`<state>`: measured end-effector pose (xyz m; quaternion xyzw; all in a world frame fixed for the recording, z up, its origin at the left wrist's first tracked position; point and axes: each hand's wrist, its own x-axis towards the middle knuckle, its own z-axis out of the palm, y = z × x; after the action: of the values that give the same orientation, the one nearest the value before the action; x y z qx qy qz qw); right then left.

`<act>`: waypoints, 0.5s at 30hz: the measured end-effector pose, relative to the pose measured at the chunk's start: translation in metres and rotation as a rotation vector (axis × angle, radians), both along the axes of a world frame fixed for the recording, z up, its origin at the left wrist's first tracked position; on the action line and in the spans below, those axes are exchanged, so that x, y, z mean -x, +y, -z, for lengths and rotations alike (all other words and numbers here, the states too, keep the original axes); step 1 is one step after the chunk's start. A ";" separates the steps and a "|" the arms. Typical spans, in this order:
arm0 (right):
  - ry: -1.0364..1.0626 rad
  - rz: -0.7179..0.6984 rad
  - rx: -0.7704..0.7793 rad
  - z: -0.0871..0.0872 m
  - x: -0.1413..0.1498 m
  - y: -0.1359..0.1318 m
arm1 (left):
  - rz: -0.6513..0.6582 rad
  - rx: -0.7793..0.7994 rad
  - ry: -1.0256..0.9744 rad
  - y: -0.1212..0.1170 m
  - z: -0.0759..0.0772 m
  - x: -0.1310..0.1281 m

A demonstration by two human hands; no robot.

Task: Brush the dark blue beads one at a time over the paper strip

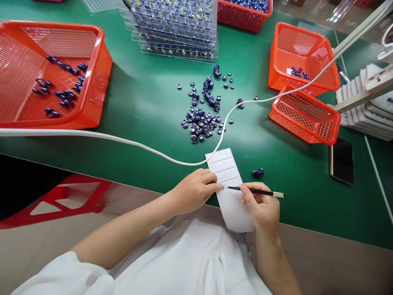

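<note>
My right hand (262,209) grips a slim black pen (254,190) with a pale rear end. Its fine tip points left and touches or nearly touches a white sheet of paper (225,166) with ruled lines. The sheet lies over the front edge of the green table, its lower part curling down. My left hand (198,190) is closed at the sheet's left side, thumb and forefinger close to the pen tip; the other fingers are curled under. A small dark, shiny ribbed cluster of beads (258,172) rests beyond my right hand.
Shiny dark beads (202,125) lie heaped and scattered mid-table. A white cable (172,159) crosses over the sheet's far corner. Orange baskets (98,78) stand left, right and at the back. Stacked clear trays (178,37) stand behind; a phone (342,160) lies right.
</note>
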<state>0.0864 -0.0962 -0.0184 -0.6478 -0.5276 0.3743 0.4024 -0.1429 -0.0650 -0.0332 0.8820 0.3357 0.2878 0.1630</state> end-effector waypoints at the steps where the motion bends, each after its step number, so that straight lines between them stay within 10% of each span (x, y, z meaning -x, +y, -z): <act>1: 0.003 0.003 -0.002 0.001 0.000 0.000 | 0.001 -0.003 0.007 0.000 0.000 0.000; 15: -0.071 -0.042 -0.091 0.009 -0.002 -0.006 | -0.004 -0.012 -0.008 0.000 0.000 0.000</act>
<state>0.0882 -0.1025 -0.0278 -0.6303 -0.5715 0.3352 0.4046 -0.1426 -0.0645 -0.0330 0.8810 0.3353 0.2937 0.1586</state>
